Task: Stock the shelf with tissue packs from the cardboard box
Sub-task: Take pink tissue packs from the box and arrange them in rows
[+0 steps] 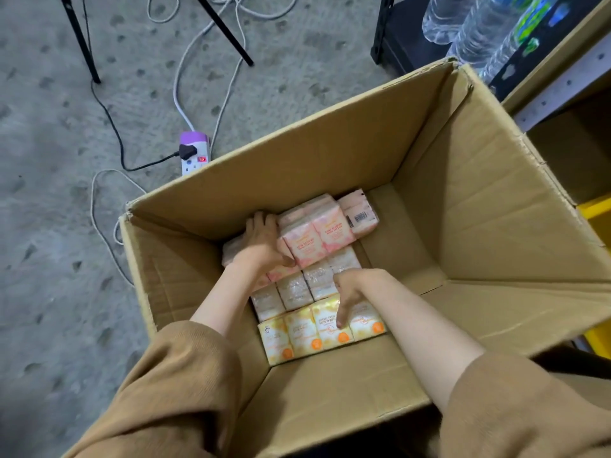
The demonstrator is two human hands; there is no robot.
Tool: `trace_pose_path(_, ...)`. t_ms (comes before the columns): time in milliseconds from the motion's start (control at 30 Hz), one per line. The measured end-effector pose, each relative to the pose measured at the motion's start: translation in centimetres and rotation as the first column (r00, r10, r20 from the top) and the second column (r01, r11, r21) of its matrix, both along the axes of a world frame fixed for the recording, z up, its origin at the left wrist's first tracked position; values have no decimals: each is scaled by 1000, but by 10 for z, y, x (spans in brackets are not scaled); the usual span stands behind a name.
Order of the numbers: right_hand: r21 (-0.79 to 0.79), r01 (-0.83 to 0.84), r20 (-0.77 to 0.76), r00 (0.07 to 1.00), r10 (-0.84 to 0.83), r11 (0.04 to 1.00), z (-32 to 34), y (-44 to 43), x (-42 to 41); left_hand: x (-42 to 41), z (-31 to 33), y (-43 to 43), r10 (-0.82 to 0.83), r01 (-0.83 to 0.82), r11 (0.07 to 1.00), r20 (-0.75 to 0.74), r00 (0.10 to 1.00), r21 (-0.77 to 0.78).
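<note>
An open cardboard box (463, 200) stands on the floor and both my arms reach down into it. At its bottom lie several tissue packs: pink ones (317, 233) at the far end, pale ones (294, 290) in the middle and yellow-orange ones (297, 335) nearest me. My left hand (263, 239) grips the left side of the pink bundle, thumb across its front. My right hand (350, 289) rests with fingers pointing down on a yellow-orange pack. The shelf (562, 84) is at the upper right, beside the box.
A white power strip (193, 153) with a black plug and cables lies on the concrete floor left of the box. Black stand legs (79, 38) rise at the top left. Water bottles (479, 24) lie on a black shelf. Yellow bins (598, 219) sit at the right.
</note>
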State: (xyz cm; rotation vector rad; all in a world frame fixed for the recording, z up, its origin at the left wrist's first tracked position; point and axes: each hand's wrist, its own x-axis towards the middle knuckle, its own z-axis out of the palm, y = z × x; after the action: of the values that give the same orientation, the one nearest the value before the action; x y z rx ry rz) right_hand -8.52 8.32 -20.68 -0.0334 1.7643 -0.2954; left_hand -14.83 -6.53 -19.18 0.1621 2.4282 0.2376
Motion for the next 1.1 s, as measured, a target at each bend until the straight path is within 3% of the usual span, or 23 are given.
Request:
trace_pose_path(100, 11, -28, -1, 1000, 28, 1000, -1, -3, 0, 2, -4, 0, 19, -20, 999, 14, 1000, 44)
trace_pose_path(333, 22, -152, 11, 988, 151, 988, 6, -11, -1, 7, -2, 0, -65, 65, 997, 18, 998, -42)
trace_pose_path(633, 40, -51, 30, 998, 49, 998, 11, -5, 3, 11, -6, -2, -52, 52, 999, 26, 998, 14)
trace_pose_path(833, 77, -66, 109, 992, 58, 995, 21, 1, -3, 2, -6, 0, -103, 109, 992, 86, 991, -67)
trace_pose_path(1100, 123, 7, 19, 1000, -10, 992, 70, 43, -2, -2, 17, 2, -223, 231, 963, 74, 972, -137)
